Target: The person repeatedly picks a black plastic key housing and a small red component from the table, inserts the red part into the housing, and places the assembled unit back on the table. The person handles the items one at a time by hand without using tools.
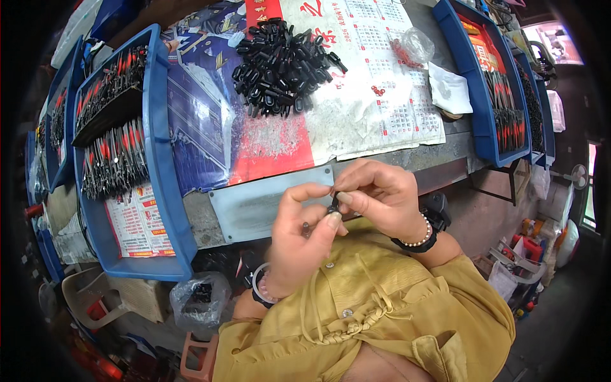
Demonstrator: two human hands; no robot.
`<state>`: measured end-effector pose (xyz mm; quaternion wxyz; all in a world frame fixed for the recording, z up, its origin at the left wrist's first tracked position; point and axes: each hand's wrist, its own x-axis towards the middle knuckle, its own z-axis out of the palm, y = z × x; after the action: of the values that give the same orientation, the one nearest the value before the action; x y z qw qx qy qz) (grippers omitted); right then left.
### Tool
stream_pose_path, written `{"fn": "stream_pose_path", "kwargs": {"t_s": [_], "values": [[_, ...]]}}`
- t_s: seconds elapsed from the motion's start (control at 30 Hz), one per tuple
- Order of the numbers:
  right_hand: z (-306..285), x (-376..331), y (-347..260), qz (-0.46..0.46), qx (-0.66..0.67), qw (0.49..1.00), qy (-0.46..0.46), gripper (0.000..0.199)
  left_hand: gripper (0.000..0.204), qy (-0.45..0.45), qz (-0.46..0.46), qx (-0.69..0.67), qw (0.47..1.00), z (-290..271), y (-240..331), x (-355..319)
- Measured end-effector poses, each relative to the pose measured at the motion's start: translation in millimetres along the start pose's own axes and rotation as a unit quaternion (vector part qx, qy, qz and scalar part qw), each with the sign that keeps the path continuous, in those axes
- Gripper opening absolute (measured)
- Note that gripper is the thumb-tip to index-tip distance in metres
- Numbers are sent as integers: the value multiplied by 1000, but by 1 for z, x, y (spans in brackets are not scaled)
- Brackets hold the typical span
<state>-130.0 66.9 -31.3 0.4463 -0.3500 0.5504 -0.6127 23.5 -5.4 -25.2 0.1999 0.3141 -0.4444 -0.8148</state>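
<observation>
My left hand (299, 245) and my right hand (375, 194) meet just above my chest, both pinching one small black plastic part (333, 205) between thumbs and fingertips. Another small dark piece (307, 228) sits in the curl of my left fingers. A heap of similar black plastic parts (283, 63) lies on the paper-covered bench ahead. My yellow shirt (375, 305) fills the lower frame.
A blue tray (162, 191) at left holds several red-and-black metal pieces. More blue trays (474, 95) stand at right. A grey metal plate (254, 204) edges the bench. A clear bag (417, 44), white cloth (449, 89), and a plastic bag of parts (197, 299) lie nearby.
</observation>
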Motion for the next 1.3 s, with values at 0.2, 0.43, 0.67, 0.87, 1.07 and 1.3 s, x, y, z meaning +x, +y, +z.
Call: {"fn": "stream_pose_path", "kwargs": {"t_s": [0.2, 0.43, 0.67, 0.87, 1.07, 1.3], "values": [[6, -6, 6, -139, -154, 978, 29, 15, 28, -3, 19, 65, 998, -5, -6, -2], [14, -11, 21, -211, -216, 950, 81, 17, 25, 25, 63, 85, 994, -5, -18, -1], [9, -10, 20, -139, -132, 980, 54, 12, 27, 24, 58, 29, 998, -2, -18, -2], [7, -6, 14, -178, -187, 965, 35, 11, 29, 5, 43, -31, 999, -2, -14, 0], [4, -4, 15, -170, -165, 971, 12, 9, 25, 3, 31, -44, 999, -6, -16, 2], [-8, 17, 3, -168, -221, 959, -49, 10, 23, -2, -31, -87, 996, -14, -10, 9]]}}
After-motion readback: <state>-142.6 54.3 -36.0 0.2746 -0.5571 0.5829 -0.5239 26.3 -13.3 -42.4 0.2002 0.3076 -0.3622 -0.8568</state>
